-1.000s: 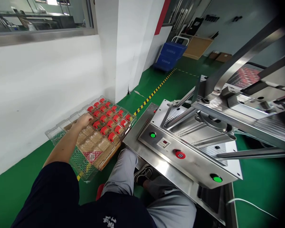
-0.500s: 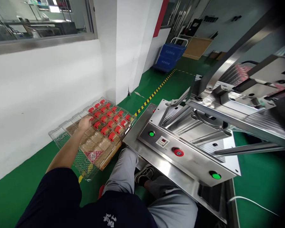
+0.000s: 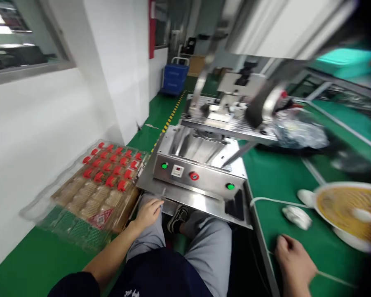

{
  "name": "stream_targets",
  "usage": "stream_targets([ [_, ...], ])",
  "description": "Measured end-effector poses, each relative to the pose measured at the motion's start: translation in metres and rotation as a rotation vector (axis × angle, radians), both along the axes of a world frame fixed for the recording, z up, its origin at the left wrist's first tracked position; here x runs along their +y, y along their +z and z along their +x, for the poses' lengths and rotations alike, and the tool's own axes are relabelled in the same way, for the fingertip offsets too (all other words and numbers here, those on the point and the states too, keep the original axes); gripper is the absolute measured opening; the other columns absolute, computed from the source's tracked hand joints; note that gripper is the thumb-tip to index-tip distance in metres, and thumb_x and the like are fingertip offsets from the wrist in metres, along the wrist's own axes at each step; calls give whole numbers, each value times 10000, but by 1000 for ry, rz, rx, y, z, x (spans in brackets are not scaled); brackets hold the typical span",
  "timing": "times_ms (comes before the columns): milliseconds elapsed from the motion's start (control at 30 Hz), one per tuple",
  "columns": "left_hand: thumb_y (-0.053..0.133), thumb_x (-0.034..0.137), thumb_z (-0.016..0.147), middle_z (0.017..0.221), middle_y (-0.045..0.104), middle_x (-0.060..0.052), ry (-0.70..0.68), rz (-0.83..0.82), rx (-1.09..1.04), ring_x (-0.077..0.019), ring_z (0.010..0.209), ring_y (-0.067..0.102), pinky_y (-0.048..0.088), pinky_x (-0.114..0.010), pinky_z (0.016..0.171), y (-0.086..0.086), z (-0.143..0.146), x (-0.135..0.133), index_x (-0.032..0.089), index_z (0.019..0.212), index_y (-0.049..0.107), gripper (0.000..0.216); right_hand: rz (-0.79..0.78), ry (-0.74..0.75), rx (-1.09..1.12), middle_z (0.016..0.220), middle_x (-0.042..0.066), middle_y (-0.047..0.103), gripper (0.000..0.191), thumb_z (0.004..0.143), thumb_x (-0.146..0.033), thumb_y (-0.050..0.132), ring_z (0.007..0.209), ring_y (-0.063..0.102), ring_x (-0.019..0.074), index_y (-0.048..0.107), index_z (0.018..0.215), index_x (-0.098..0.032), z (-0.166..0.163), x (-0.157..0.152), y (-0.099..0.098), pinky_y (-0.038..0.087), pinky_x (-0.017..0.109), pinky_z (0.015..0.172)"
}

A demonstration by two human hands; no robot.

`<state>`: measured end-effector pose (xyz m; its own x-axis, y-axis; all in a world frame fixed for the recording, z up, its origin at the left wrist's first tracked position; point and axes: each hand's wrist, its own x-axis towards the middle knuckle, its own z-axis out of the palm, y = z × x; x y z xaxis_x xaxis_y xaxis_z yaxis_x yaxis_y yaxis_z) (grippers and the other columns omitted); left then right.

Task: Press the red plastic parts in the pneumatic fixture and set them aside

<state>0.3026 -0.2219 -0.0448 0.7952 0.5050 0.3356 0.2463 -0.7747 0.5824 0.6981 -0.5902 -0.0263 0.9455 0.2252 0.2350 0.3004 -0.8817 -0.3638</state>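
My left hand (image 3: pixel 149 212) is over my left knee, in front of the steel press machine (image 3: pixel 185 175). Its fingers are loosely stretched out, and no object shows in them. Left of it sits a stack of clear plastic trays (image 3: pixel 80 194) with rows of red parts (image 3: pixel 106 166) in the upper trays' pockets. Low on the right, my right hand (image 3: pixel 293 262) rests at the edge of the green work table (image 3: pixel 275 177). Its fingers look curled in, blurred by motion, and whatever they may hold is hidden. A crumpled white lump (image 3: pixel 297 217) lies just beyond it.
A round white-rimmed bowl (image 3: pixel 352 206) with yellowish contents stands at the right, near a white cable (image 3: pixel 275 201). Clear plastic bags (image 3: pixel 299 130) lie behind it. The press has green buttons (image 3: pixel 164 166) and a red button (image 3: pixel 194 176). Blue crates (image 3: pixel 174 77) stand far back.
My left hand has left the red parts in the tray and moved right, over my knee. The view has swung right, bringing my right hand and the green table into sight.
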Motion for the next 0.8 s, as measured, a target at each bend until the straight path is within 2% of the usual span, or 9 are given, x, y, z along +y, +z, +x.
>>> stream_targets([
  [67,479,123,903,1108,765,-90,-48,-3,82,-218,1053,705,593,-390,959,-21,3,1,200,1190,733,392,84,-75,50,806,142,737,283,797,-421,493,742,693,356,737,752,-285,-3,-1,-1,498,431,579],
  [167,490,161,898,1101,771,-99,-127,43,181,-247,1071,693,571,-430,969,-49,4,8,204,1139,759,363,140,-66,26,884,151,755,333,813,-387,463,828,692,336,750,834,-219,-6,6,3,522,417,696],
  [200,503,178,899,1109,774,-101,-151,73,214,-260,1090,686,554,-443,983,-56,4,10,206,1124,767,348,153,-27,16,904,149,757,346,835,-368,454,848,688,323,756,870,-202,-6,8,4,525,409,728],
  [300,527,198,911,1091,790,-82,-211,199,295,-283,1164,657,454,-466,1076,-72,4,14,224,1035,793,295,183,-53,3,973,123,762,326,872,-343,468,919,679,293,757,921,-201,-4,10,2,529,388,817],
  [400,511,193,931,1041,802,-62,-192,322,326,-277,1169,655,374,-451,1112,-77,10,12,232,939,798,290,212,-61,-1,1016,111,758,297,905,-319,487,956,666,285,753,970,-205,-2,7,-5,527,390,875],
  [633,496,235,907,1015,806,-72,-175,504,433,-291,1110,678,383,-451,1038,-74,28,9,216,895,799,304,292,-40,27,1017,91,744,230,947,-245,520,979,646,272,744,992,-218,2,6,-8,511,389,927],
  [800,479,285,898,993,808,-75,-228,541,461,-294,1053,686,406,-442,979,-73,36,15,212,894,801,330,300,-38,68,1042,66,743,200,964,-195,543,1007,631,256,737,1004,-224,2,6,-2,498,367,929],
])
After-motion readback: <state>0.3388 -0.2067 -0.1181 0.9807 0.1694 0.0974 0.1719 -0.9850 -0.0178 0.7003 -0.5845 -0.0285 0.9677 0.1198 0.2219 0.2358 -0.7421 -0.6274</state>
